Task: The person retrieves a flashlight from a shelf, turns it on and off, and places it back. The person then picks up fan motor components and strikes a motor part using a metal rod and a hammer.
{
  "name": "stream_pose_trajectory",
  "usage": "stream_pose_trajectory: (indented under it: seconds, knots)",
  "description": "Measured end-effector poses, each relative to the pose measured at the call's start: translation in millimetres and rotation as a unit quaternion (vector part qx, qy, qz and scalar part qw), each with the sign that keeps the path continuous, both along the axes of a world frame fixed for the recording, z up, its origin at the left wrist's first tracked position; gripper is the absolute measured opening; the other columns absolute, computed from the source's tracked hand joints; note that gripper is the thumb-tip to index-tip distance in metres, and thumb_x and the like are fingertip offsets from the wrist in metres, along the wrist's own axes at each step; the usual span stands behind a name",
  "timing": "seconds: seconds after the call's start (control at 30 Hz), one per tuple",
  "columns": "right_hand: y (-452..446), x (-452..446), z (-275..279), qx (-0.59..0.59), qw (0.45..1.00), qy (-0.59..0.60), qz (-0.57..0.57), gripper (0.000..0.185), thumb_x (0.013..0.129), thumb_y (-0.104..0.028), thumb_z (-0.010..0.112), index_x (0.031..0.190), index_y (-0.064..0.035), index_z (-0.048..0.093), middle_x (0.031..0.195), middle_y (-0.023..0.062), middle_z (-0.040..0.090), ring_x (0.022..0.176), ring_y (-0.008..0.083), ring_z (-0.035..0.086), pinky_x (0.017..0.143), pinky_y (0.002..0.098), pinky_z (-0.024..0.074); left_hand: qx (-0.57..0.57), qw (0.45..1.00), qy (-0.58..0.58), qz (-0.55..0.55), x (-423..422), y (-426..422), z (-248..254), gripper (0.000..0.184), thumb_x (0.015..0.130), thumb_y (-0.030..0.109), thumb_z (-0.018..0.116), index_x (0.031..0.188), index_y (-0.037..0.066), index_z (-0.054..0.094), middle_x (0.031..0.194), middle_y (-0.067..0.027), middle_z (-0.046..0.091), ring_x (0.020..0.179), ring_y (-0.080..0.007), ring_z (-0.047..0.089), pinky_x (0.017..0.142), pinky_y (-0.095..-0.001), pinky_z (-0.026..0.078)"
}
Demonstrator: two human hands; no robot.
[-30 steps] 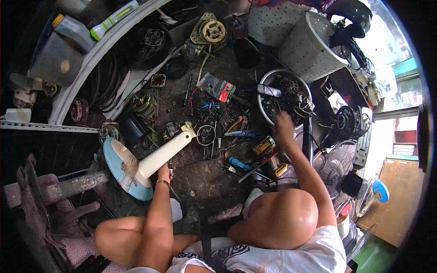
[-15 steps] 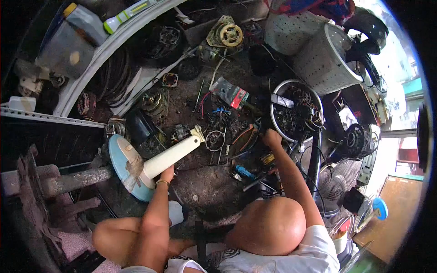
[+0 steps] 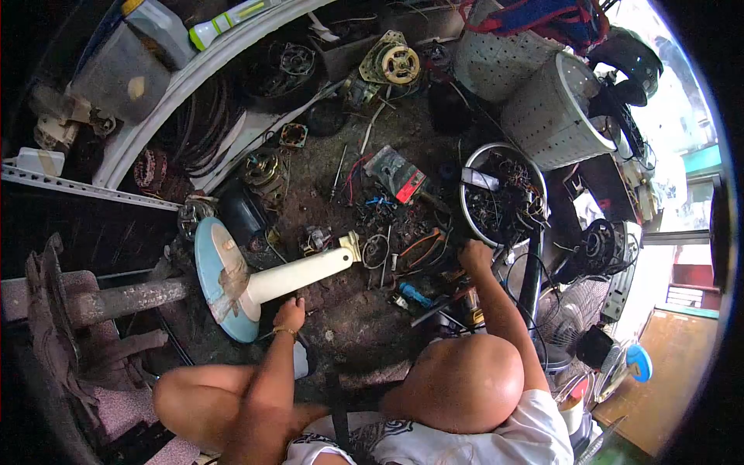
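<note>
A white fan stand (image 3: 302,277) with a round blue base (image 3: 208,267) lies on its side on the dirty floor. My left hand (image 3: 291,315) is just below its column, fingers curled; whatever they hold is hidden. My right hand (image 3: 474,256) is at the near rim of a round metal basin (image 3: 465,209) full of wires and small parts. Its fingers are bent downward, and their tips are hidden. Left of that hand lie pliers with orange handles (image 3: 421,249). A blue-handled tool (image 3: 416,294) lies nearer to me.
Farther off are a plastic packet (image 3: 395,172), a motor (image 3: 391,63) and a long screwdriver (image 3: 339,172). Perforated grey tubs (image 3: 546,116) stand at the far right. A fan grille (image 3: 577,310) and a black motor (image 3: 601,246) are on the right. Coiled cables (image 3: 194,132) lie at the left.
My left hand has come out from beneath the fan stand's column toward me. My right hand has shifted slightly nearer and right. The view has tilted a little.
</note>
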State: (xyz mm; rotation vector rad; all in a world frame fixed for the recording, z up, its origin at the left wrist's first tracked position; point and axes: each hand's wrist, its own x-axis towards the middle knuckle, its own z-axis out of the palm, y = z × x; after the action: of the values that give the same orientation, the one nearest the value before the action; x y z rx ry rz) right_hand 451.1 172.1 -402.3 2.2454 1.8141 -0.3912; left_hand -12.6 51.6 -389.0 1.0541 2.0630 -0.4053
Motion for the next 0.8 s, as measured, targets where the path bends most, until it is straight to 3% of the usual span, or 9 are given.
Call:
stream_pose_trajectory:
  seconds: [0.17, 0.23, 0.3, 0.33, 0.37, 0.47, 0.57, 0.63, 0.8]
  knots:
    - [14, -9, 19, -0.064, 0.986, -0.079, 0.131, 0.021, 0.075, -0.028, 0.059, 0.072, -0.0097, 0.068, 0.073, 0.0125, 0.066, 0.07, 0.0315, 0.065, 0.06, 0.0397, 0.0506, -0.004, 0.998, 0.052, 0.027, -6, 7, 9, 0.047, 0.09, 0.045, 0.036, 0.121, 0.013, 0.051, 0.118, -0.0178, 0.054, 0.106, -0.0344, 0.053, 0.089, -0.0469, 0.042]
    - [37, -38, 58, -0.06, 0.99, -0.027, 0.127, 0.027, 0.075, -0.033, 0.06, 0.084, -0.0087, 0.067, 0.077, 0.011, 0.065, 0.074, 0.0301, 0.064, 0.061, 0.0387, 0.0495, -0.001, 0.998, 0.052, 0.022, -13, 6, 2, 0.045, 0.09, 0.042, 0.037, 0.121, 0.012, 0.051, 0.119, -0.0193, 0.053, 0.105, -0.0362, 0.053, 0.089, -0.0477, 0.041]
    - [59, -51, 50, 0.135, 0.956, 0.07, 0.25, 0.035, 0.075, -0.028, 0.06, 0.104, -0.0087, 0.058, 0.09, 0.0103, 0.061, 0.084, 0.0287, 0.059, 0.065, 0.0383, 0.0484, -0.014, 0.999, -0.046, 0.019, -53, -15, -64, 0.04, 0.089, 0.037, 0.04, 0.116, 0.011, 0.054, 0.114, -0.0212, 0.055, 0.104, -0.0359, 0.053, 0.09, -0.0464, 0.041]
    - [73, -59, 37, 0.167, 0.945, 0.056, 0.276, 0.04, 0.073, -0.024, 0.062, 0.11, -0.0107, 0.053, 0.097, 0.0106, 0.056, 0.087, 0.0282, 0.056, 0.067, 0.0388, 0.0478, 0.006, 0.982, 0.013, -0.187, -70, -29, -93, 0.034, 0.088, 0.029, 0.041, 0.109, 0.008, 0.058, 0.106, -0.0238, 0.057, 0.103, -0.0333, 0.054, 0.089, -0.0439, 0.042]
    - [87, -68, 21, 0.199, 0.932, 0.043, 0.3, 0.047, 0.071, -0.021, 0.063, 0.115, -0.0128, 0.048, 0.105, 0.0108, 0.05, 0.091, 0.0276, 0.053, 0.068, 0.0393, 0.0472, 0.006, 0.982, 0.018, -0.188, -69, -25, -84, 0.034, 0.088, 0.029, 0.041, 0.109, 0.008, 0.058, 0.106, -0.0238, 0.057, 0.103, -0.0333, 0.054, 0.089, -0.0439, 0.042]
    - [108, -85, 1, 0.233, 0.906, -0.022, 0.352, 0.046, 0.071, -0.018, 0.061, 0.115, -0.0182, 0.049, 0.113, 0.0108, 0.043, 0.091, 0.029, 0.052, 0.069, 0.0412, 0.0475, -0.092, 0.98, -0.173, 0.034, -11, 3, 0, 0.03, 0.088, 0.024, 0.042, 0.103, 0.004, 0.059, 0.091, -0.0218, 0.06, 0.085, -0.0328, 0.06, 0.08, -0.0421, 0.045]
    - [122, -87, -12, 0.214, 0.923, 0.071, 0.312, 0.041, 0.073, -0.009, 0.055, 0.112, -0.0223, 0.053, 0.115, 0.0104, 0.041, 0.093, 0.0279, 0.05, 0.07, 0.0412, 0.0452, -0.009, 0.961, -0.252, -0.113, 16, 12, 23, 0.031, 0.09, 0.028, 0.043, 0.098, 0.004, 0.06, 0.081, -0.0156, 0.06, 0.074, -0.0282, 0.059, 0.069, -0.0397, 0.046]
    - [135, -89, -7, 0.246, 0.923, -0.002, 0.295, 0.041, 0.073, -0.01, 0.053, 0.112, -0.0228, 0.053, 0.111, 0.0094, 0.042, 0.091, 0.0272, 0.05, 0.067, 0.0387, 0.0463, -0.062, 0.956, -0.273, 0.089, 46, 31, 59, 0.035, 0.091, 0.034, 0.044, 0.101, 0.004, 0.058, 0.075, -0.008, 0.057, 0.063, -0.0172, 0.056, 0.054, -0.0319, 0.044]
    - [140, -84, -2, 0.224, 0.946, -0.009, 0.234, 0.036, 0.076, -0.012, 0.052, 0.11, -0.0182, 0.051, 0.108, 0.0097, 0.044, 0.094, 0.0295, 0.05, 0.068, 0.0422, 0.049, -0.001, 0.878, -0.415, 0.237, 62, 43, 68, 0.036, 0.088, 0.038, 0.05, 0.106, 0.007, 0.054, 0.082, -0.002, 0.055, 0.058, -0.0087, 0.048, 0.047, -0.0272, 0.039]
